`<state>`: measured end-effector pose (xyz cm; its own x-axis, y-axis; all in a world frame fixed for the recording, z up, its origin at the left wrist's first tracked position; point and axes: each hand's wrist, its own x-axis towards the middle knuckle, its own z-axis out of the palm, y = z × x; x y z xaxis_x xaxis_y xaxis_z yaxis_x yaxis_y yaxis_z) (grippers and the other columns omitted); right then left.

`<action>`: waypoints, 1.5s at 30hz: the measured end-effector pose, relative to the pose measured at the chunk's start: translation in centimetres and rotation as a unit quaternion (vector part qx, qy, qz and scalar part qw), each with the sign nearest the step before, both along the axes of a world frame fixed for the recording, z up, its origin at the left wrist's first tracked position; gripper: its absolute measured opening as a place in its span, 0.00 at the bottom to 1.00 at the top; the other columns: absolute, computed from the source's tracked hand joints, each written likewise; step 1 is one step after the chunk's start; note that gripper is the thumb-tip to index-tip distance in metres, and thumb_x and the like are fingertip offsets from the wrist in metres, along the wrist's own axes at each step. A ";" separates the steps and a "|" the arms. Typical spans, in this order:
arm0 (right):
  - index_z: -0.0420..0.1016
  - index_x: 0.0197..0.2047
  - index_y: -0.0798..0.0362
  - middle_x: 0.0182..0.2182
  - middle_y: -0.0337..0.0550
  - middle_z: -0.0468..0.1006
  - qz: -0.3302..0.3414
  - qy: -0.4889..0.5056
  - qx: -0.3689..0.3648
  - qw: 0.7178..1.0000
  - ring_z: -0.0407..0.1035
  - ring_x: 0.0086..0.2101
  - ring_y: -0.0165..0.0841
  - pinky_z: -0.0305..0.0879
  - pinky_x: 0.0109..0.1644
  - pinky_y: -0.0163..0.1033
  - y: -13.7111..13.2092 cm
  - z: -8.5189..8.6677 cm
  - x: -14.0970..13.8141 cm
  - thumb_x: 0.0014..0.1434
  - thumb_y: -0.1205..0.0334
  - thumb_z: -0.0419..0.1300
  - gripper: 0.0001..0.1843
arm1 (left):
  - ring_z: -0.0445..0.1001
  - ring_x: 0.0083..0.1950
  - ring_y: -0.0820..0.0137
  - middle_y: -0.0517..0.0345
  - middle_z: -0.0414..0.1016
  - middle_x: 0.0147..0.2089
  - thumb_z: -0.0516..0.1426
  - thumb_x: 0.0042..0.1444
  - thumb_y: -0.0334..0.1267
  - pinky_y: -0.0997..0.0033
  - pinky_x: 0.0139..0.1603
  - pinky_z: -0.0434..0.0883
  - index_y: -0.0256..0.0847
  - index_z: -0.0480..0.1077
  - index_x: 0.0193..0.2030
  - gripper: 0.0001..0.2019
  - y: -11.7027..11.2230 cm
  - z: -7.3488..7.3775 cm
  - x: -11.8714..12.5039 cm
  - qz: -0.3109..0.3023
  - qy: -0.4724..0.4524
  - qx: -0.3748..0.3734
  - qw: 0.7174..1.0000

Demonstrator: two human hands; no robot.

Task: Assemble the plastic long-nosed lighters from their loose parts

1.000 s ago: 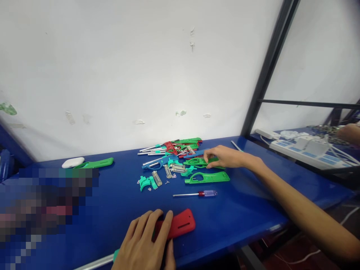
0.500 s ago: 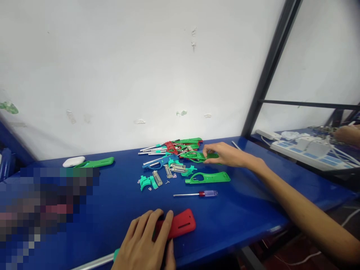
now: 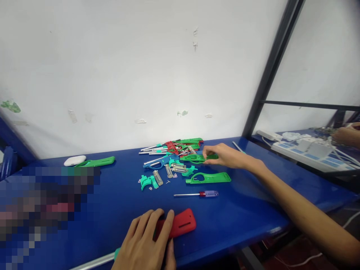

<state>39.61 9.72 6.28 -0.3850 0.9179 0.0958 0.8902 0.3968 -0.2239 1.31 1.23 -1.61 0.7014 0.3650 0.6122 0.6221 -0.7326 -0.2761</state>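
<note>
My left hand lies with fingers flat on a red plastic handle shell at the near edge of the blue table. My right hand reaches far across and pinches a green handle shell at the edge of a pile of green, red and blue lighter parts with metal tubes. Another green shell lies just in front of that hand. A small screwdriver with a red and clear handle lies between my two hands.
Teal triggers and small metal pieces lie left of the pile. A green shell and a white oval object sit at the far left. A black post divides off another bench with white power strips, where another person's hand shows.
My right hand has taken hold of the green shell at the pile and drawn it slightly up and back. My left hand has stayed on the red shell.
</note>
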 end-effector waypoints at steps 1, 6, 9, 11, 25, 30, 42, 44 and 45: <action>0.75 0.58 0.53 0.52 0.48 0.79 0.000 0.001 0.002 1.000 0.78 0.45 0.37 0.78 0.49 0.48 -0.1 0.1 -0.1 0.72 0.52 0.63 0.17 | 0.83 0.52 0.58 0.50 0.82 0.55 0.53 0.64 0.33 0.59 0.51 0.80 0.42 0.71 0.65 0.22 0.0 0.0 0.0 0.001 0.001 -0.004 1.000; 0.76 0.57 0.53 0.50 0.47 0.80 0.006 0.006 0.009 1.000 0.78 0.43 0.36 0.78 0.48 0.47 -0.2 0.2 -0.4 0.72 0.52 0.63 0.16 | 0.83 0.52 0.58 0.50 0.82 0.54 0.53 0.63 0.32 0.59 0.51 0.80 0.41 0.71 0.65 0.23 0.0 -0.1 0.0 0.001 0.002 -0.005 1.000; 0.76 0.56 0.54 0.49 0.46 0.80 0.010 0.008 0.014 1.000 0.78 0.42 0.36 0.78 0.46 0.46 -0.2 0.1 -0.6 0.72 0.52 0.63 0.16 | 0.83 0.51 0.58 0.50 0.82 0.54 0.53 0.64 0.33 0.59 0.50 0.80 0.42 0.71 0.64 0.22 0.0 -0.2 -0.1 0.002 -0.002 -0.008 1.000; 0.76 0.55 0.54 0.48 0.46 0.80 0.014 0.007 0.016 1.000 0.78 0.41 0.35 0.78 0.46 0.46 -0.2 0.1 -0.6 0.72 0.51 0.63 0.16 | 0.82 0.51 0.58 0.50 0.82 0.54 0.53 0.65 0.34 0.60 0.50 0.80 0.43 0.71 0.65 0.22 0.0 -0.3 -0.1 0.002 0.003 -0.014 1.000; 0.76 0.47 0.53 0.35 0.38 0.78 0.034 0.015 0.036 0.999 0.71 0.30 0.30 0.71 0.38 0.40 -0.3 0.1 -1.1 0.72 0.46 0.61 0.17 | 0.81 0.54 0.57 0.49 0.81 0.57 0.55 0.66 0.36 0.59 0.52 0.80 0.43 0.69 0.69 0.24 0.1 -0.5 -0.2 0.003 0.025 -0.028 0.999; 0.74 0.44 0.50 0.30 0.36 0.78 0.038 0.031 0.046 0.998 0.65 0.26 0.31 0.60 0.33 0.40 -0.5 0.2 -1.4 0.70 0.47 0.61 0.14 | 0.81 0.54 0.58 0.50 0.81 0.57 0.54 0.67 0.37 0.59 0.52 0.79 0.44 0.68 0.69 0.24 0.2 -0.6 -0.2 -0.001 0.019 -0.030 0.999; 0.74 0.44 0.50 0.29 0.36 0.77 0.082 0.052 0.086 0.992 0.62 0.25 0.30 0.55 0.33 0.38 -1.9 0.2 -4.1 0.70 0.50 0.62 0.11 | 0.83 0.50 0.59 0.51 0.82 0.52 0.51 0.68 0.35 0.60 0.49 0.78 0.42 0.72 0.64 0.20 0.1 -0.3 0.2 -0.006 -0.011 0.004 1.000; 0.74 0.44 0.50 0.34 0.38 0.80 0.114 0.059 0.091 0.988 0.68 0.30 0.31 0.59 0.36 0.38 -2.7 0.0 -5.8 0.71 0.50 0.63 0.11 | 0.83 0.50 0.59 0.51 0.83 0.52 0.50 0.68 0.35 0.60 0.48 0.78 0.42 0.72 0.63 0.20 0.1 0.0 0.3 -0.007 -0.015 0.008 1.000; 0.75 0.44 0.49 0.36 0.39 0.81 0.134 0.061 0.090 0.985 0.69 0.31 0.31 0.60 0.37 0.37 -3.2 -0.2 -6.7 0.71 0.51 0.63 0.11 | 0.83 0.49 0.59 0.51 0.83 0.52 0.50 0.68 0.35 0.60 0.48 0.78 0.42 0.72 0.62 0.19 0.0 0.1 0.4 -0.010 -0.018 0.010 1.000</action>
